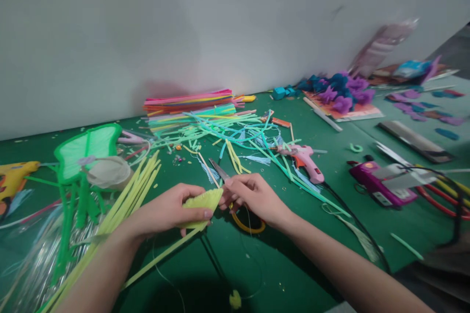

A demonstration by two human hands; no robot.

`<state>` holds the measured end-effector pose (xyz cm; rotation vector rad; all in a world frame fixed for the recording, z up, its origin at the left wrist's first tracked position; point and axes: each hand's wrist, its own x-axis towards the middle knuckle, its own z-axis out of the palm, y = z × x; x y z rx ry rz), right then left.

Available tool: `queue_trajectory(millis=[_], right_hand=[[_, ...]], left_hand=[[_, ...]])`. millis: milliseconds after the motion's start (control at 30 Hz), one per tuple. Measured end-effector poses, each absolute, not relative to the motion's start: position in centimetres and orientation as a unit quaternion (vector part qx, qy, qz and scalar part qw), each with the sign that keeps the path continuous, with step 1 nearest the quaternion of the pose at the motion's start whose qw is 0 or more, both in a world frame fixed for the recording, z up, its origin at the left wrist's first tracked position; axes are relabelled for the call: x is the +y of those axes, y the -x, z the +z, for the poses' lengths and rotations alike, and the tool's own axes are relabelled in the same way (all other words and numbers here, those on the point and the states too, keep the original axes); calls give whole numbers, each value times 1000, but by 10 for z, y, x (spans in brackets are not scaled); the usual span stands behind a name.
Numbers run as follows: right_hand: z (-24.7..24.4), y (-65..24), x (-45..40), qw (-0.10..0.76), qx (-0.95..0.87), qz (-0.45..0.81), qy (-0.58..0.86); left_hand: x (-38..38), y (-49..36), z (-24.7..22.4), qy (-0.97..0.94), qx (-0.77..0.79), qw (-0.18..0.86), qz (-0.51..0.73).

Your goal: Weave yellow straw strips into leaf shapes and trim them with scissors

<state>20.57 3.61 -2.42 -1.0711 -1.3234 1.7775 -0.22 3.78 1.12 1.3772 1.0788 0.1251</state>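
Observation:
My left hand (174, 210) is closed around a yellow-green, fan-shaped pipe-cleaner piece (201, 201), its thumb pressed on the front. A long yellow-green strip (161, 257) trails from the piece toward the lower left. At the piece's right tip, my right hand (253, 198) has its fingers pinched together; what is between them is hidden. A thin thread (250, 220) hangs just below those fingers. Scissors (249, 226) with yellow-and-black handles lie under and behind my right hand, blades pointing up and left. A small yellow tuft (235, 299) is near the front.
Yellow-green pipe cleaners (128, 195) and a green wing-like shape (88, 149) lie left, near a yellow glue gun (16, 181). Colored pipe cleaners (189, 102) pile against the wall. A pink glue gun (304, 159), its black cord, a magenta device (382, 183) and purple-blue flowers (343, 92) are right.

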Motion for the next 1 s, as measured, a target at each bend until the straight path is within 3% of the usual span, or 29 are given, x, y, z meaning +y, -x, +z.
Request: queue_trajectory(millis=[333, 533, 733, 900, 1000], right_hand=[[-28, -212, 42, 312, -644, 582, 386], [-29, -215, 43, 358, -648, 525, 420], [-31, -216, 45, 365, -613, 578, 396], [-31, -214, 45, 366, -598, 586, 408], [-31, -212, 44, 361, -594, 592, 408]], left_hand=[[38, 0, 3, -613, 457, 643, 47], [42, 12, 13, -614, 462, 637, 63], [44, 63, 32, -690, 551, 469, 15], [15, 93, 41, -715, 656, 240, -11], [-11, 97, 23, -702, 657, 270, -53]])
